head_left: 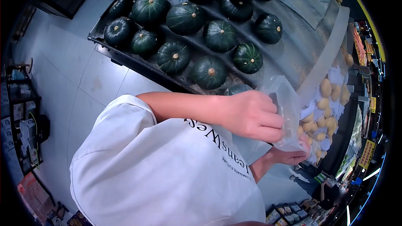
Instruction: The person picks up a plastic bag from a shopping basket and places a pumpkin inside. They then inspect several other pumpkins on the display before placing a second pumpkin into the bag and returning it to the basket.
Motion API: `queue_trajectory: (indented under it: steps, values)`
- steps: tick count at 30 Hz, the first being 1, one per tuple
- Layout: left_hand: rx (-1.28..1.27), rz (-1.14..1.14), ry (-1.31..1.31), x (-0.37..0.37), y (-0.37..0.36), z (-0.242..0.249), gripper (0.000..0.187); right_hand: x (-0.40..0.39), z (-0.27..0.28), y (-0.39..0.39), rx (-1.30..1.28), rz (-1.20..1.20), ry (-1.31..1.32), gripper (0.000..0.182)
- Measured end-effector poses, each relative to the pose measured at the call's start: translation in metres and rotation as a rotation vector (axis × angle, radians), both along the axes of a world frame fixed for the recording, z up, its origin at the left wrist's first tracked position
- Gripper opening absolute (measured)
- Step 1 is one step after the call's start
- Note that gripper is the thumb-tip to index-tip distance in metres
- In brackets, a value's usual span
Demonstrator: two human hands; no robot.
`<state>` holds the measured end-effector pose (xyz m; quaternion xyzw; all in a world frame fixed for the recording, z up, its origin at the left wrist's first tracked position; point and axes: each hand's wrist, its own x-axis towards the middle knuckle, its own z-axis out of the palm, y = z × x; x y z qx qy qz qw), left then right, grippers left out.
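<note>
My left hand [255,115] is closed in a fist on a clear plastic bag [287,104]. The bag's upper part stands puffed out beyond my knuckles. Lower and to the right, my right hand [289,155] pinches the bag's other end, its fingertips partly seen through the film. Dark green kabocha squashes [209,72] lie on the display stand just beyond my left forearm. Close past my right hand are yellowish potatoes [321,123], some in white foam nets. What the bag contains, if anything, I cannot make out.
A black-edged display stand [138,69] bears the squashes on a grey liner [293,33]. A pale divider strip [326,44] runs beside the potatoes. Store shelves [21,117] stand at the left. Another person [324,192] is farther off at lower right.
</note>
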<state>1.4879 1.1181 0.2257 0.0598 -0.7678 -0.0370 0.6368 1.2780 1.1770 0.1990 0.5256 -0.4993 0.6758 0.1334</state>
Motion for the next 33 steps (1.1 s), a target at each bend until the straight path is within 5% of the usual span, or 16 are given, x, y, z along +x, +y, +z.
queue_trajectory:
  steps: [3, 6, 9, 10, 13, 15, 17, 23, 28, 33]
  values:
    - [0.189, 0.026, -0.068, 0.005, 0.010, -0.013, 0.018, 0.006, 0.003, -0.003, 0.108, 0.088, 0.032, 0.032]
    - [0.352, 0.030, -0.200, 0.022, 0.013, -0.027, 0.027, 0.012, 0.001, -0.008, 0.136, 0.099, -0.200, 0.028]
    - [0.354, 0.020, -0.075, 0.045, 0.013, -0.027, 0.034, 0.005, 0.009, -0.004, 0.191, 0.156, -0.296, 0.025]
    - [0.441, 0.003, -0.070, 0.054, 0.017, -0.034, 0.034, -0.017, -0.001, -0.002, 0.121, 0.378, -0.134, 0.018]
    - [0.588, 0.167, -0.013, 0.076, 0.017, -0.047, 0.046, -0.002, 0.021, -0.007, -0.029, 0.360, -0.086, 0.027]
    - [0.819, 0.339, 0.097, 0.081, 0.010, -0.053, 0.046, 0.013, 0.050, -0.008, 0.000, 0.551, -0.265, 0.038]
    - [1.338, 0.217, 0.363, 0.083, -0.003, -0.059, 0.047, 0.044, 0.080, -0.025, -0.002, 0.729, -0.362, 0.046]
    - [1.695, -0.023, 0.852, 0.081, -0.033, -0.070, 0.056, 0.128, 0.077, -0.103, 0.545, 1.231, -0.217, 0.053]
    - [1.784, -0.110, 1.003, 0.082, -0.045, -0.078, 0.054, 0.168, -0.004, -0.168, 0.986, 0.969, 0.063, 0.052]
    - [1.764, -0.117, 1.033, 0.080, -0.055, -0.088, 0.047, 0.181, -0.044, -0.175, 0.966, 0.746, 0.166, 0.046]
